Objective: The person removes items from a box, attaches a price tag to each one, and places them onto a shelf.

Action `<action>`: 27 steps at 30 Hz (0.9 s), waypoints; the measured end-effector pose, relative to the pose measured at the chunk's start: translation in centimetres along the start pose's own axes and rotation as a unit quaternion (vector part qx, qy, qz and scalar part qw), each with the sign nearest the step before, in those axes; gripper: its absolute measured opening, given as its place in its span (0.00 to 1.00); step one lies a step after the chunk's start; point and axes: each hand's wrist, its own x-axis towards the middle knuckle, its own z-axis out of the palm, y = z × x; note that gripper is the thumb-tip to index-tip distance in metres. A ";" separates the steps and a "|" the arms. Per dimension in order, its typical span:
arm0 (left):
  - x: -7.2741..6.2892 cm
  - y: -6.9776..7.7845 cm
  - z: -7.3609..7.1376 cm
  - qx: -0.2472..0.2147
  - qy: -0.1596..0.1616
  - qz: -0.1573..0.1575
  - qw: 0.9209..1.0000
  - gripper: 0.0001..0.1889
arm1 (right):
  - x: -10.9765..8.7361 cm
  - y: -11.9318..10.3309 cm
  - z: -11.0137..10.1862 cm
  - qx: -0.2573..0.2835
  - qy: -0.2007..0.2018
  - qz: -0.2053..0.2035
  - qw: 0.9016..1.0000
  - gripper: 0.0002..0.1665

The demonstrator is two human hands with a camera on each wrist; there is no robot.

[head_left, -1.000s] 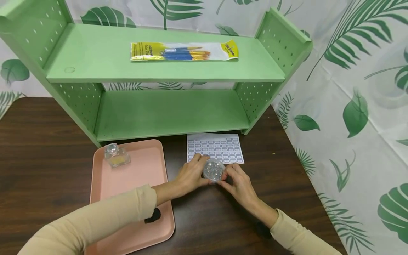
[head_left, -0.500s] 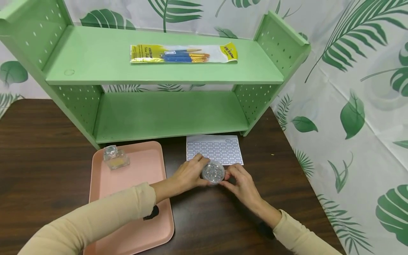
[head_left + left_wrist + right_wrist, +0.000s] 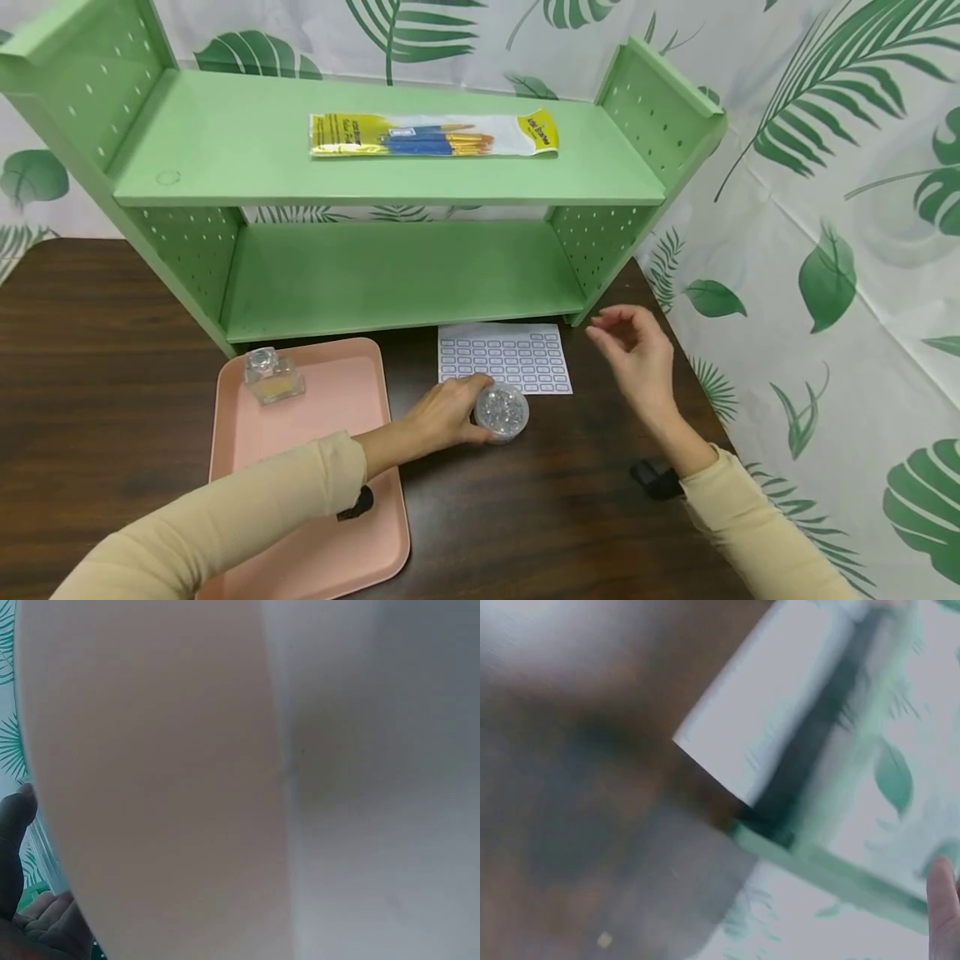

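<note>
My left hand (image 3: 450, 410) grips a small round clear container (image 3: 502, 412) filled with silvery, sparkling bits, thumb on its near side and fingers on its far side. The container is close in front of the label sheet (image 3: 547, 367), a white page printed with rows of small boxes. Away to the right, my right hand (image 3: 641, 358) is raised with bent fingers and a gap to the thumb; nothing shows between them. In the left wrist view the thumb (image 3: 15, 825) and curled fingers appear at the left edge, most of the frame being blurred sleeve. One fingertip (image 3: 943, 889) shows in the right wrist view.
A pink tray (image 3: 330, 367) lies at left, bearing a clear glass bottle (image 3: 273, 379) with yellowish contents. Behind, a green shelf (image 3: 405, 275) carries a packet of paintbrushes (image 3: 435, 136) on its upper board. A leaf-patterned sheet (image 3: 795, 208) bounds the right side of the dark wooden table (image 3: 510, 533).
The right hand has let go of the container's right side and moved up and to the right. My left hand keeps its grip on the container, in nearly the same place.
</note>
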 end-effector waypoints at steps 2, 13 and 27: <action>0.0 -0.1 0.0 -0.002 -0.003 -0.001 1.000 0.34 | 1.6 -0.3 -0.7 0.046 0.037 0.027 0.998 0.15; 0.0 -0.3 0.2 -0.013 -0.007 -0.002 1.000 0.35 | 7.4 -0.1 -1.8 0.158 0.171 0.075 0.970 0.15; 0.2 -0.4 0.0 0.001 -0.032 0.002 1.000 0.38 | 9.6 0.8 -0.3 0.142 0.163 0.117 0.969 0.15</action>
